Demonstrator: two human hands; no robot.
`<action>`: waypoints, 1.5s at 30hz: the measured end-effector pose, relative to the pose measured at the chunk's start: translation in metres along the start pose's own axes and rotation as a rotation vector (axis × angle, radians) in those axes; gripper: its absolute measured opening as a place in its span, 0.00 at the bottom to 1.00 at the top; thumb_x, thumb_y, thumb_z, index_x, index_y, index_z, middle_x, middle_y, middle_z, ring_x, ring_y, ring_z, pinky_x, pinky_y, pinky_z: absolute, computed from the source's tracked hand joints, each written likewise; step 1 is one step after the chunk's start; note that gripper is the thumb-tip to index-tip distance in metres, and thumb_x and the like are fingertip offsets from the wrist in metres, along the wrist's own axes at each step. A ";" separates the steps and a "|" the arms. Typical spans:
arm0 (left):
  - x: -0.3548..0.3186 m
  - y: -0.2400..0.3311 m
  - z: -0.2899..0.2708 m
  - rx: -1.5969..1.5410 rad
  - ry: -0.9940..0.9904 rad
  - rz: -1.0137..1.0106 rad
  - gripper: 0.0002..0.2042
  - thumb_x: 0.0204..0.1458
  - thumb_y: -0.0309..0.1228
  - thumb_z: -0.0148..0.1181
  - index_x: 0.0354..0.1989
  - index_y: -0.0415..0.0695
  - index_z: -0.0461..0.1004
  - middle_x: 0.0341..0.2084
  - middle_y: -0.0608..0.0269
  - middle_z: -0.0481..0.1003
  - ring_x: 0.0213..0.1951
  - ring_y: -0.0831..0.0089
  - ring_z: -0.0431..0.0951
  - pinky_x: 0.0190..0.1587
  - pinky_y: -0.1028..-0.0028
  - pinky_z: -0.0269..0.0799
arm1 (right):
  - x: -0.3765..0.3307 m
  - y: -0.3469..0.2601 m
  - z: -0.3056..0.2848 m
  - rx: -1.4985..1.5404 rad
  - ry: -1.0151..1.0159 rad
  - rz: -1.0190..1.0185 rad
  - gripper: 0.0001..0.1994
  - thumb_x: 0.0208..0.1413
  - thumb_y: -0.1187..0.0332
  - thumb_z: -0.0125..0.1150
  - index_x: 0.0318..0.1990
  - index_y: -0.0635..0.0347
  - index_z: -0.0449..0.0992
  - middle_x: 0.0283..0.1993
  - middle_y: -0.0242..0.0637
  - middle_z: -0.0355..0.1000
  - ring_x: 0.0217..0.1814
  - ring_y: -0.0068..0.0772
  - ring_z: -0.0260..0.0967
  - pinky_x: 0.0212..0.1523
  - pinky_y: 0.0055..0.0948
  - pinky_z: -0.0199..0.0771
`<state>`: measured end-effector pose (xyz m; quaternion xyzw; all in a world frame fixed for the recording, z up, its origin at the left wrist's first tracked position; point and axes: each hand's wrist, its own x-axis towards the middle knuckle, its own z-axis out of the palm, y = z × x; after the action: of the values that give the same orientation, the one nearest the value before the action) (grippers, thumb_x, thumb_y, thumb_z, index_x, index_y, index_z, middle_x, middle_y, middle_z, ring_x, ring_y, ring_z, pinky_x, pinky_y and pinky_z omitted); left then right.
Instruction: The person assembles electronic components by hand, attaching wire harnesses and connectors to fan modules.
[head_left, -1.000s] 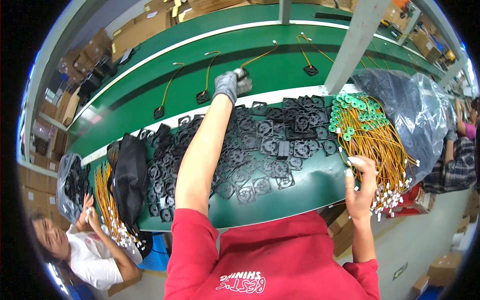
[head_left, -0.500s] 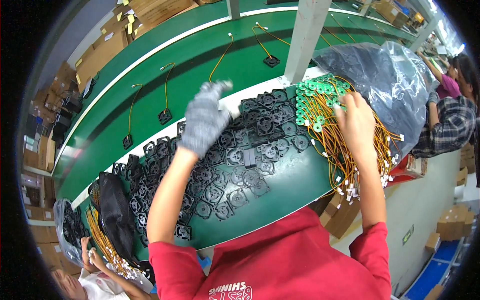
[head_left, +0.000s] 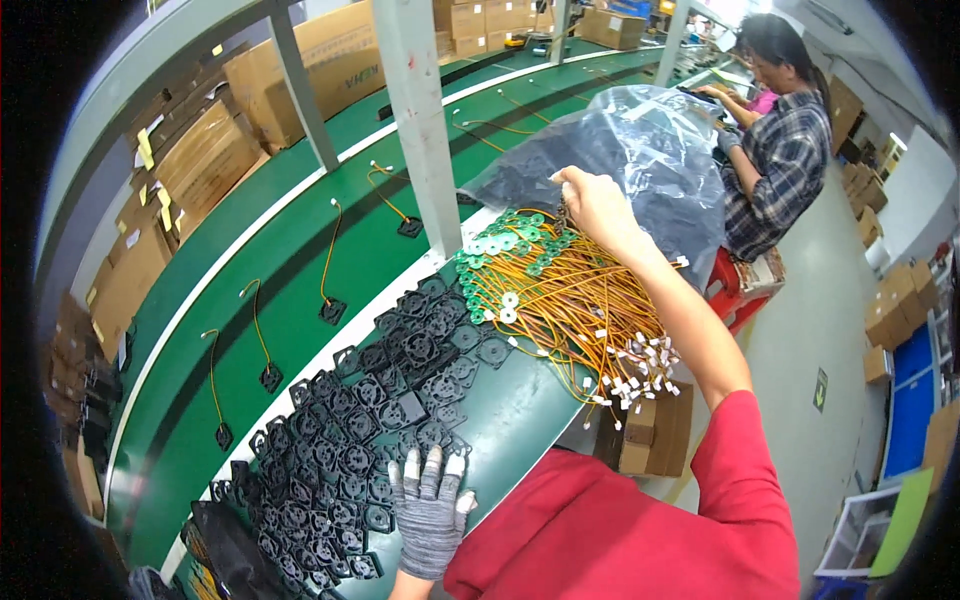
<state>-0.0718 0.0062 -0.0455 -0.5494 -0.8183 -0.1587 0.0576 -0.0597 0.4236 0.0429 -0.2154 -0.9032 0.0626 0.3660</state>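
Note:
My left hand, in a grey glove with pale fingertips, lies with its fingers stretched out at the near edge of a spread of black square fan frames. Its fingertips touch the nearest frames. My bare right hand is raised above a heap of orange and brown wire leads, its fingers closed. Something dark and thin hangs below those fingers; I cannot make out what it is. The leads carry small green round boards at one end and white plugs at the other.
A large clear plastic bag of dark parts lies beyond the leads. A grey post stands beside the green conveyor, where wired fans lie spaced apart. A person in a checked shirt sits at the right.
My view has swung to the right. My left hand has come back from the conveyor side to the near edge of the frames. My right hand has risen from the green boards, fingers closed.

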 end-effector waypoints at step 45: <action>0.000 -0.002 0.021 0.038 0.264 -0.041 0.16 0.41 0.27 0.57 0.42 0.45 0.67 0.39 0.55 0.66 0.50 0.55 0.64 0.57 0.50 0.53 | -0.174 -0.080 0.000 0.387 -0.334 -0.345 0.08 0.45 0.67 0.59 0.34 0.58 0.74 0.45 0.42 0.70 0.48 0.39 0.68 0.47 0.35 0.69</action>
<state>-0.0725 0.0127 -0.0659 -0.5058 -0.8175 -0.2152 0.1718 0.0244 0.2762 -0.0457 0.0280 -0.9453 0.2050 0.2521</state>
